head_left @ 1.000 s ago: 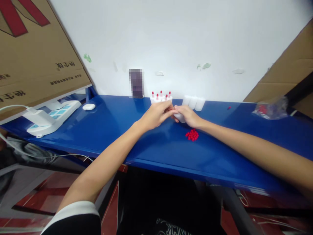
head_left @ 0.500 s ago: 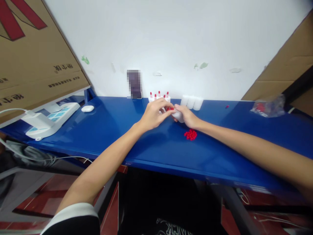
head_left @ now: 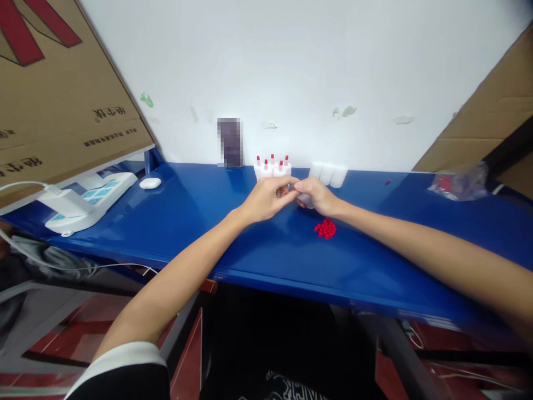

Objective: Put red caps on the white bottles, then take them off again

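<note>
My right hand (head_left: 320, 196) is wrapped round a small white bottle (head_left: 306, 201), held tilted above the blue table, its tip toward my left hand. With thumb and fingers brought together, my left hand (head_left: 266, 199) pinches at that tip; a bit of red showed there a moment ago, and my fingertips now cover it. Just behind my left hand stand several white bottles with red pointed caps (head_left: 272, 158). White bottles without red caps (head_left: 328, 173) stand behind my right hand. A pile of small red caps (head_left: 325, 228) lies in front of my right wrist.
On the blue table (head_left: 266, 250) a power strip (head_left: 95, 203) and a small white case (head_left: 150, 183) are at the left. A blurred-out phone (head_left: 230, 142) leans on the wall. A clear plastic bag (head_left: 460, 182) with red pieces lies at the right, a red bit (head_left: 388, 181) nearer.
The fingers of my left hand have closed in and lowered slightly over the bottle's tip, hiding the red that showed between them. My right hand keeps holding the bottle.
</note>
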Motion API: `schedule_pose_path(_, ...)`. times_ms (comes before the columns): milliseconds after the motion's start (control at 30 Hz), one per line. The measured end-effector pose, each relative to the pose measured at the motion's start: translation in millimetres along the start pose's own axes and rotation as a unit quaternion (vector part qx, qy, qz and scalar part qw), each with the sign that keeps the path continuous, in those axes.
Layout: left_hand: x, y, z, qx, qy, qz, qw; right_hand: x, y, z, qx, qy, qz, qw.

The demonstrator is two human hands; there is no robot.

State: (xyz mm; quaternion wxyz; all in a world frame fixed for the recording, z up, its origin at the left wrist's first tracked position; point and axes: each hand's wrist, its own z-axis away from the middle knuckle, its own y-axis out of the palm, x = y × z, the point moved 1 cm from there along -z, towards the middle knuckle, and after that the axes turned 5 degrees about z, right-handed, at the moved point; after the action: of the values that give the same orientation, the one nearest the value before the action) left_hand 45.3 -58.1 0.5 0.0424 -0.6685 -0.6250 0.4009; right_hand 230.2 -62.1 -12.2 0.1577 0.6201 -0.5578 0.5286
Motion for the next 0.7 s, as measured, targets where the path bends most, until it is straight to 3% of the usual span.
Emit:
schedule_pose_path(167, 2.1, -1.9, -2.1, 0.002, -0.036, 0.038, 0.999, -2.4, -0.5, -0.2, -0.002, 0.014, 0.002, 1.0)
schedule_pose_path(333, 25.5, -23.6, -6.4, -0.12, -0.109, 0.09, 0.983, -4.3, -2.1, 1.3, -0.013, 0.041, 0.009, 0.999)
schedule_pose_path(400, 36.1, -33.9, -6.6, -0.14, -0.128, 0.083, 0.978, -2.9, -2.9, 2.5, -0.021, 0.032, 0.021, 0.999)
schedule_pose_path(533, 45.6, -44.3, -4.8, -0.15, -0.153, 0.04, 0.976, 0.6, -3.4, 4.5, -0.021, 0.031, 0.031, 0.999)
schedule_pose_path(700, 42.0, -42.5, -3.7, -0.125, -0.171, 0.004, 0.977, -1.9, -2.9, 4.7, -0.038, 0.054, 0.013, 0.998)
